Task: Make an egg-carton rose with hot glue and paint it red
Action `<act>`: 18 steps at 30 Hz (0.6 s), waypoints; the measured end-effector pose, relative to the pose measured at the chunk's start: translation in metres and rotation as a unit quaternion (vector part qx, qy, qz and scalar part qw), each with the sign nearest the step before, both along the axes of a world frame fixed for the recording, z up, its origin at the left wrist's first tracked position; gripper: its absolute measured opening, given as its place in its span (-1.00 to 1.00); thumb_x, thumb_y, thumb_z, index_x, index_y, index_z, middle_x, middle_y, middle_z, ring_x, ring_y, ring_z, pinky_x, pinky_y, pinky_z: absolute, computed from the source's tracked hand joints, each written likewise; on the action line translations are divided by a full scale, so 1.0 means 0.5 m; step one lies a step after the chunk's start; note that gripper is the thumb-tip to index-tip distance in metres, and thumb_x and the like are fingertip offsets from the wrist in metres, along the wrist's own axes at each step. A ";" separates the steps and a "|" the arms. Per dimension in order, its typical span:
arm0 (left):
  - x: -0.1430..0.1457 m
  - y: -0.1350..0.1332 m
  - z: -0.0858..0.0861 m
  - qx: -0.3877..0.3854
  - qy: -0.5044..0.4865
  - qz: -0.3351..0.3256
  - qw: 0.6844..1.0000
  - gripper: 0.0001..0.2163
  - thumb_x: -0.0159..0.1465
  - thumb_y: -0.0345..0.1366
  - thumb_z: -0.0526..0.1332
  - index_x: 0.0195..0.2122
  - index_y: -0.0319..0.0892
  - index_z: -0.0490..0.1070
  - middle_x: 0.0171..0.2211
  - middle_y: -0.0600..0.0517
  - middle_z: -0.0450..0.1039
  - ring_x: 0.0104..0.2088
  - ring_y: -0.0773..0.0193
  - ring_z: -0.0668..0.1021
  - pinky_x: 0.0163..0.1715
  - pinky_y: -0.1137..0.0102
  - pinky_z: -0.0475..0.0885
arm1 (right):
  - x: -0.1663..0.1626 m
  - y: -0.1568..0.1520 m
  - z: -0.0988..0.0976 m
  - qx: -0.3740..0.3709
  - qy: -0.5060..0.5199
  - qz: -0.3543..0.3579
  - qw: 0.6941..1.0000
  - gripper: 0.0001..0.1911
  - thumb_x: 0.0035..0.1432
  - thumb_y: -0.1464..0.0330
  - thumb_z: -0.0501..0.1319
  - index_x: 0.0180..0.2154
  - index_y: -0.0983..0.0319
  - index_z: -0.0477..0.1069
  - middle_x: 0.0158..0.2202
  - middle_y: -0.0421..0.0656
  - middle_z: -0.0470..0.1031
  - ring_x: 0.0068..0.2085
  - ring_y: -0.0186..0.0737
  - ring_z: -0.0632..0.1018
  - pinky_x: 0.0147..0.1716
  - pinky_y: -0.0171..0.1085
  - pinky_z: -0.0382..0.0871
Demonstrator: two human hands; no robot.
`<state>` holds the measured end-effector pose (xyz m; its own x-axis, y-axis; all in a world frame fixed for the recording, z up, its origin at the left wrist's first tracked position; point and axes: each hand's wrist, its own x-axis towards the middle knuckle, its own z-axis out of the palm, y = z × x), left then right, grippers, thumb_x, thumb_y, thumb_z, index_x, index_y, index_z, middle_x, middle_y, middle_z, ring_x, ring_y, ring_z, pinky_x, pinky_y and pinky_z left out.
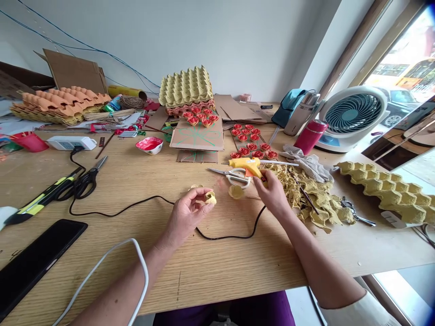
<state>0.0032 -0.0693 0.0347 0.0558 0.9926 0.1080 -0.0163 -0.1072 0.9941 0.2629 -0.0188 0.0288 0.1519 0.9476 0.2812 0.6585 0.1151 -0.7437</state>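
Note:
My left hand (186,209) pinches a small rolled flower (210,198) of yellow egg-carton pulp over the middle of the table. Behind those fingers another yellow pulp piece (195,186) partly shows. My right hand (273,192) is closed round the handle of a yellow hot glue gun (244,163), whose nozzle points left. Scissors with white handles (238,175) lie just under the gun. Between my hands rests a yellow petal cup (236,192). The gun's black cord (224,238) loops across the tabletop below.
Yellow carton scraps (312,199) pile up at right, beside an egg tray (384,185). Red paper roses (251,140) stand behind the gun. Black scissors (86,183), a phone (41,262) and a power strip (72,143) lie left. A fan (353,115) stands back right.

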 end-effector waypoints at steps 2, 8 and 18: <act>0.000 -0.001 0.005 -0.021 -0.034 0.001 0.999 -0.71 0.06 -0.28 0.48 -0.18 -0.19 0.58 -0.17 0.00 0.57 -0.20 0.31 0.55 -0.21 0.47 0.45 | 0.005 -0.008 0.012 -0.016 0.121 0.049 0.991 -0.65 0.25 0.09 0.18 -0.11 0.21 0.41 -0.29 -0.13 0.47 -0.31 -0.19 0.49 -0.22 -0.16 0.47; -0.009 -0.003 0.018 -0.123 -0.163 -0.051 0.978 -0.58 0.03 -0.22 0.55 -0.11 -0.20 0.53 -0.17 0.00 0.58 -0.43 0.43 0.54 -0.51 0.55 0.34 | 0.012 -0.042 0.046 -0.092 0.511 0.199 0.831 -0.64 0.02 0.22 0.49 -0.16 0.13 0.49 -0.25 -0.20 0.50 -0.44 -0.39 0.39 -0.46 -0.36 0.40; -0.016 -0.001 0.016 -0.187 -0.185 -0.113 0.958 -0.55 0.07 -0.22 0.55 -0.07 -0.14 0.46 -0.18 -0.05 0.63 -0.56 0.56 0.35 -0.57 0.61 0.24 | 0.008 -0.076 0.074 -0.089 0.517 0.306 0.794 -0.56 0.10 0.21 0.41 0.03 0.08 0.50 0.07 -0.09 0.53 -0.50 -0.41 0.30 -0.52 -0.30 0.25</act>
